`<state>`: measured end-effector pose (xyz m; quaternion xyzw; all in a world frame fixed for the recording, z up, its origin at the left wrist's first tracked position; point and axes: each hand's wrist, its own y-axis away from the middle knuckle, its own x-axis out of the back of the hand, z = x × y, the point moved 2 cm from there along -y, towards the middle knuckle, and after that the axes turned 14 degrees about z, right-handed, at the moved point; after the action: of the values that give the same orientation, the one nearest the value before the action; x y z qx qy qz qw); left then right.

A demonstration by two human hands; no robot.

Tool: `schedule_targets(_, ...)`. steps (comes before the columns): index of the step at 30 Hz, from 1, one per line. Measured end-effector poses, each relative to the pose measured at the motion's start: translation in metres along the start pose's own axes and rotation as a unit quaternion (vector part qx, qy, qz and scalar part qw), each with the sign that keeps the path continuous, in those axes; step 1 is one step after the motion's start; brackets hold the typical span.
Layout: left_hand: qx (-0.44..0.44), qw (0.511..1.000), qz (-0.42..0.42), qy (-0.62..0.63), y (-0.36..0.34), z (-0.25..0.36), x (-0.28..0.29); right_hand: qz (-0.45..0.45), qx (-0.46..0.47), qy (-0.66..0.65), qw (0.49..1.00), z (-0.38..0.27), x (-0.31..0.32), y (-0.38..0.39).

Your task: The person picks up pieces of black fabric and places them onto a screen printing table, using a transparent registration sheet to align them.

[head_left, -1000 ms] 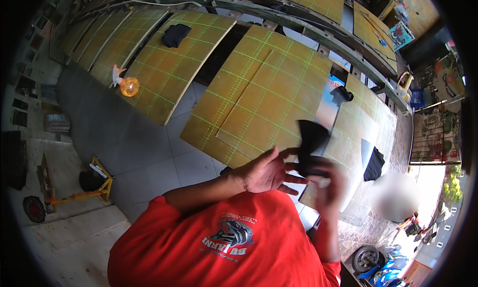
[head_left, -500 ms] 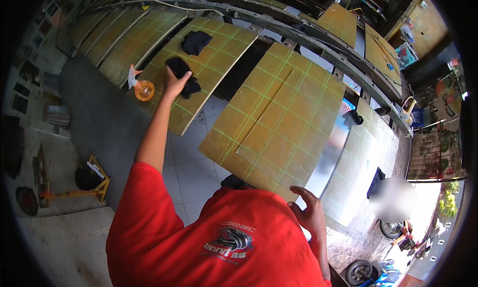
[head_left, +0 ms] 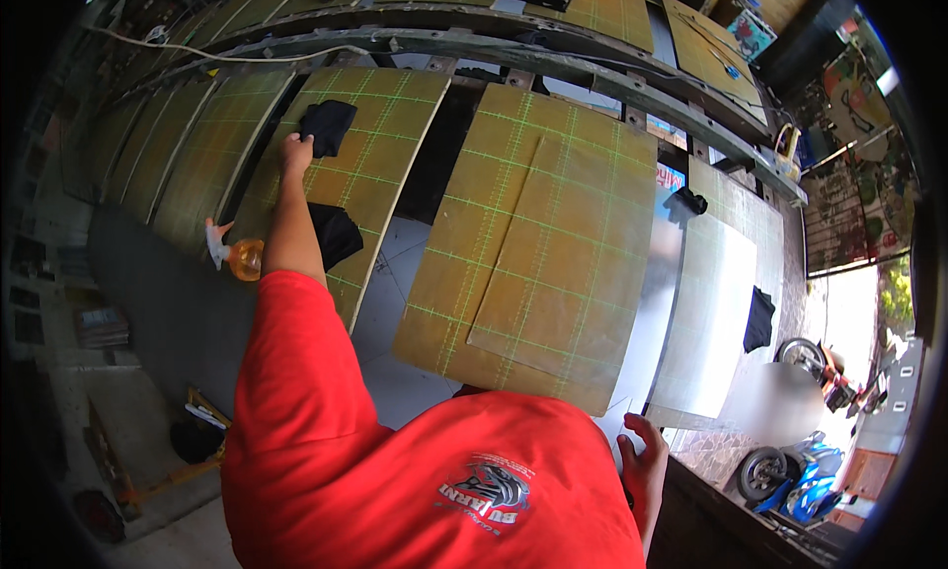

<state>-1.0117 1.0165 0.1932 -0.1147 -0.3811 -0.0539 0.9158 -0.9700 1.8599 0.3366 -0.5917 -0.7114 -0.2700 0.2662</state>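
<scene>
My left hand [head_left: 298, 147] reaches far across a green-gridded board [head_left: 381, 135] and grips the near edge of a folded black cloth [head_left: 331, 125]. Nearer me on that board, a second black cloth [head_left: 334, 233] lies partly behind my forearm, beside an orange spray bottle [head_left: 243, 259] with a white nozzle. My right hand [head_left: 642, 458] hangs low at the right, fingers apart and loosely bent, near the front edge of the wide middle board [head_left: 553, 372].
Narrower boards [head_left: 188, 174] line the left. A metal rail [head_left: 592, 80] runs behind them, with a pale cable [head_left: 217, 51]. At right are a pale board [head_left: 706, 322], dark cloths [head_left: 758, 317], a blurred round shape [head_left: 775, 401] and parked motorbikes [head_left: 810, 465].
My left hand carried a black cloth onto the left board, released it, and moved farther up to the other cloth. My right hand dropped to the lower right.
</scene>
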Motion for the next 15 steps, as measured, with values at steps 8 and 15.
schedule_targets(8, -0.062, 0.993, 0.098, -0.03, -0.001, -0.008, 0.011, -0.009, -0.058, -0.023, 0.998, -0.001, -0.017, 0.012)
schedule_targets(15, -0.189, 0.956, 0.206, 0.085, -0.02, 0.039, 0.027, -0.015, -0.014, -0.001, 1.0, 0.0, -0.019, 0.0)
